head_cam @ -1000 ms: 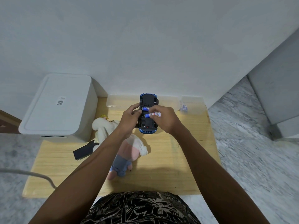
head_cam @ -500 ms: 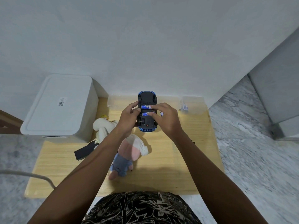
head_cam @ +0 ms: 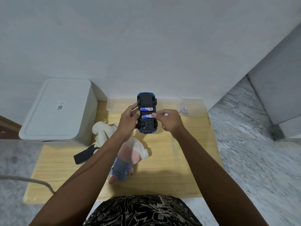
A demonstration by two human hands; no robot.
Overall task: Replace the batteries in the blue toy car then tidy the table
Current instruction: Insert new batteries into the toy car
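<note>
The blue toy car (head_cam: 147, 126) is upside down above the back of the wooden table (head_cam: 162, 160), its black underside facing me. My left hand (head_cam: 128, 119) grips its left side. Two blue-and-white batteries (head_cam: 146, 113) lie side by side in the open compartment. My right hand (head_cam: 169, 120) is at the car's right side, thumb and forefinger on the end of the nearer battery. Its other fingers are curled round a spare battery (head_cam: 166, 114), of which only the white tip shows.
A black battery cover (head_cam: 84, 154) lies on the table at the left, beside a plush doll (head_cam: 128, 154). A long clear box (head_cam: 117, 104) and a small clear box (head_cam: 192, 106) stand along the wall. A white bin (head_cam: 57, 110) stands at the left.
The battery that my right hand held across the car now lies in the compartment next to the first. My right hand has slid a little to the right.
</note>
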